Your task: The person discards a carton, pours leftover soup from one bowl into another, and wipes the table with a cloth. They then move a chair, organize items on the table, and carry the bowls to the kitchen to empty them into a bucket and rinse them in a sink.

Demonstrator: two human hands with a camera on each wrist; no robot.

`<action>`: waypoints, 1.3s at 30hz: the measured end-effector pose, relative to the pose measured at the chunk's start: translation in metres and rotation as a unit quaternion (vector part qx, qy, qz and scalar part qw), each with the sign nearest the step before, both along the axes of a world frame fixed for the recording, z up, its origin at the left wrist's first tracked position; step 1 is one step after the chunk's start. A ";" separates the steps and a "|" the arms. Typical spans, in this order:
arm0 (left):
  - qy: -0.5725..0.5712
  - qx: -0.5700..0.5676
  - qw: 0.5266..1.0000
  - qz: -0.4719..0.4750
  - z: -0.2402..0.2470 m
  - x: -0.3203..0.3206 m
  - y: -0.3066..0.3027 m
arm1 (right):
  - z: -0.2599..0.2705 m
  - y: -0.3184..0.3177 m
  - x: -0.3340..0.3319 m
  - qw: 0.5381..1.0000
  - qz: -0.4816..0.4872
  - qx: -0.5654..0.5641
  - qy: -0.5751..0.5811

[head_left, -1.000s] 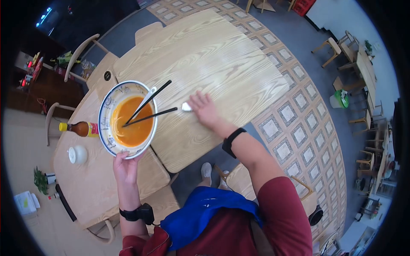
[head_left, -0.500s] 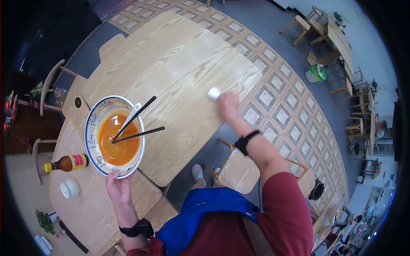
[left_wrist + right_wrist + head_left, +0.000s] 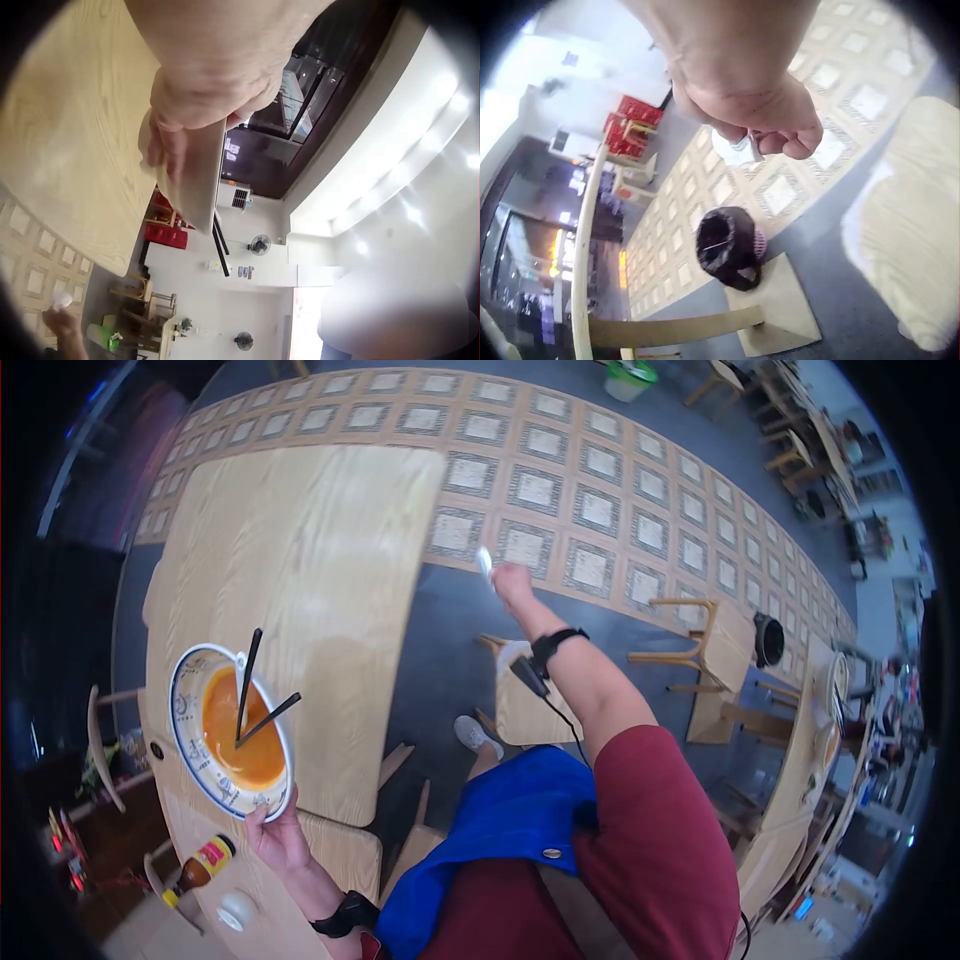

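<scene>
A blue-patterned bowl (image 3: 190,750) of orange soup stands on the wooden table (image 3: 300,540), with two black chopsticks (image 3: 246,685) and a white spoon leaning in it. My left hand (image 3: 270,822) grips the bowl's near rim; in the left wrist view its fingers (image 3: 169,146) curl over the rim of the bowl (image 3: 199,184). My right hand (image 3: 508,580) is stretched out past the table's edge, over the floor. It pinches a small crumpled white piece (image 3: 485,563), which shows under its curled fingers (image 3: 795,139) as a white piece (image 3: 735,150).
A brown sauce bottle (image 3: 203,862) and a small white pot (image 3: 238,910) sit on the table near my left wrist. Wooden chairs (image 3: 700,650) stand to the right on the tiled floor. A black bin (image 3: 727,247) sits on the floor below my right hand.
My right hand has swung off the tabletop and out to the right over the floor, carrying the white piece. My left hand has kept its hold on the bowl.
</scene>
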State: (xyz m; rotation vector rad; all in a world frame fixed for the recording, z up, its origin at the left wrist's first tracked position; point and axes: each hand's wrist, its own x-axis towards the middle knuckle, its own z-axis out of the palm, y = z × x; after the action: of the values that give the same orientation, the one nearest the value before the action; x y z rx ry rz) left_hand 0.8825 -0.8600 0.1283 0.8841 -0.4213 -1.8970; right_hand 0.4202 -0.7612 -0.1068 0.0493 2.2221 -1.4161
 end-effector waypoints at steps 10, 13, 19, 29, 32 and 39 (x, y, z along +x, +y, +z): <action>0.036 0.001 0.992 -0.122 0.051 0.012 0.060 | 0.077 0.321 0.128 0.962 -0.108 -0.066 -0.240; 0.023 -0.020 0.978 -0.209 0.084 0.007 0.086 | 0.121 0.412 0.181 0.957 -0.192 -0.043 -0.214; 0.020 -0.050 0.943 -0.330 0.088 -0.065 0.135 | 0.152 0.538 0.211 0.917 -0.312 -0.087 -0.231; 0.028 -0.023 0.872 -0.488 0.092 -0.235 0.351 | 0.144 0.750 0.162 0.938 -0.344 0.000 -0.035; 0.063 0.007 0.835 -0.547 0.090 -0.273 0.422 | 0.132 0.821 0.164 0.941 -0.331 0.039 0.054; 0.001 -0.004 0.801 -0.598 0.105 -0.370 0.559 | 0.169 0.907 0.156 0.871 -0.473 -0.124 -0.055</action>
State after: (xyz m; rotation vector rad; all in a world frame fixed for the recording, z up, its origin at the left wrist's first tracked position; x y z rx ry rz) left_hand 0.5130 -0.3012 0.2331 0.6104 -1.1851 -3.0153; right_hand 0.5762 0.1461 0.0622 1.2389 1.9366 -2.0834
